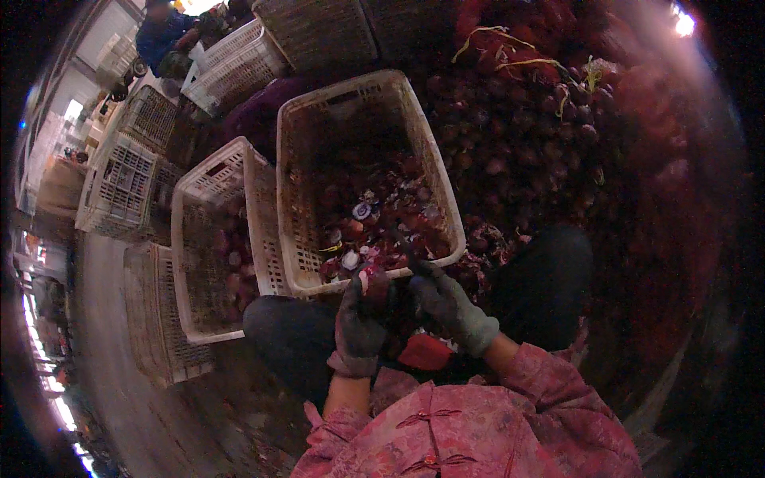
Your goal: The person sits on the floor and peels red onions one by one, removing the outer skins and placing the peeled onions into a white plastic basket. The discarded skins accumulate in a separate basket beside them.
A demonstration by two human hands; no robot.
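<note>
My left hand (360, 325), in a dark-palmed work glove, holds a red onion (373, 281) with a pale cut spot at its top. In my gloved right hand (445, 302) is a knife (406, 242), its dark blade pointing up and away over the near rim of a plastic crate (287, 209). Red onion skins and cut ends (361, 210) lie in that crate. To its left, a second plastic crate (179, 251) holds red onions (234, 258). A red object (425, 351) rests between my legs, below my hands.
A large heap of red onions (502, 137) lies at the right, with red mesh sacks (657, 179) behind and beside it. More plastic crates (122, 179) stand at the left, and others (233, 66) farther back. Another person (161, 36) is at the top left.
</note>
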